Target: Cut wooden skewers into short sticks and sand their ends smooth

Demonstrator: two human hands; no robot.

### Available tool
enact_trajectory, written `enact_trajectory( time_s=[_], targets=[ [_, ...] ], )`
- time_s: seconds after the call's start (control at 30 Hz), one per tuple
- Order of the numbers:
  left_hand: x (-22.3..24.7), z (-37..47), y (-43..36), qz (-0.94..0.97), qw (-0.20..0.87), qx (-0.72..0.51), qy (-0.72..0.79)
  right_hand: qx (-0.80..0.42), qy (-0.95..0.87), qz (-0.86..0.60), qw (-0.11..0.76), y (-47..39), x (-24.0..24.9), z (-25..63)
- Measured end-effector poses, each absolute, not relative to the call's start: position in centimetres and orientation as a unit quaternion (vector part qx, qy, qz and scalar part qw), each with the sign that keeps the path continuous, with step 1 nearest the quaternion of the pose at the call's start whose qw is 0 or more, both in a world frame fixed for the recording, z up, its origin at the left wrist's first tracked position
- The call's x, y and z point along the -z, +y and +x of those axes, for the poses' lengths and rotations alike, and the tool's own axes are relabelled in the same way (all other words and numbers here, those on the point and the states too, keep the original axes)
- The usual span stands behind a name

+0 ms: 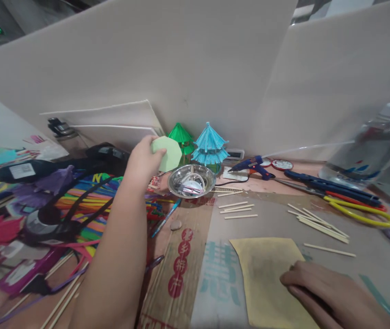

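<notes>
My left hand (147, 160) reaches forward above the table, thumb and fingers pinching a pale green paper disc (170, 155) with faceted edges. Just beyond and below the disc stands a metal bowl (174, 188) with small items inside. Two cone-roofed craft models, one green (180, 136) and one blue (210, 144), stand behind it. At the lower right, my right hand (328, 292) rests on a tan sheet that looks like sandpaper (266, 260), its middle darkened. Its fingers are curled and pressed together; whatever is between them, if anything, is hidden.
Thin wooden sticks (321, 226) lie on the cardboard (208, 228). A blue glue gun (255, 167), yellow-handled scissors (359, 214) and a clear plastic jug (359, 146) line the back right. Colourful pipe cleaners (95, 196) and black straps crowd the left.
</notes>
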State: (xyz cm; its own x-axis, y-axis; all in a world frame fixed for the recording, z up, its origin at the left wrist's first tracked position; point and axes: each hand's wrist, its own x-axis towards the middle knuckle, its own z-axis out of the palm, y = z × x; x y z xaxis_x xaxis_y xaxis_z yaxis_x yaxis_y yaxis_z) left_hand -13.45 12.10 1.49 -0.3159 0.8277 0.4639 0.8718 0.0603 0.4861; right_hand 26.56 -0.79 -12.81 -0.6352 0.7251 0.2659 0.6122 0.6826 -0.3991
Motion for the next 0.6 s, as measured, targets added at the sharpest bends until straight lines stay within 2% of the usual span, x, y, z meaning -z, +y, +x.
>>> enact_trajectory(
  time_s=[0.1, 0.37, 0.47, 0.6],
  targets=[
    [-0.8, -13.2, 12.6, -0.593, -0.008, 0.316, -0.741, -0.146, -0.893, -0.375, 0.201, -0.8, 12.8, 26.6],
    [0.2, -12.6, 13.6, -0.622, -0.058, 0.296, -0.723, -0.163, -0.888, -0.386, 0.191, -0.8, 12.7, 26.6],
    [-0.8, -13.4, 12.7, -0.604, -0.033, 0.302, -0.737, -0.151, -0.890, -0.381, 0.199, -0.8, 12.6, 26.7],
    [-3.0, -14.7, 9.8, -0.592, 0.050, 0.346, -0.726, -0.127, -0.900, -0.360, 0.209, -0.7, 13.0, 27.0]
  ],
)
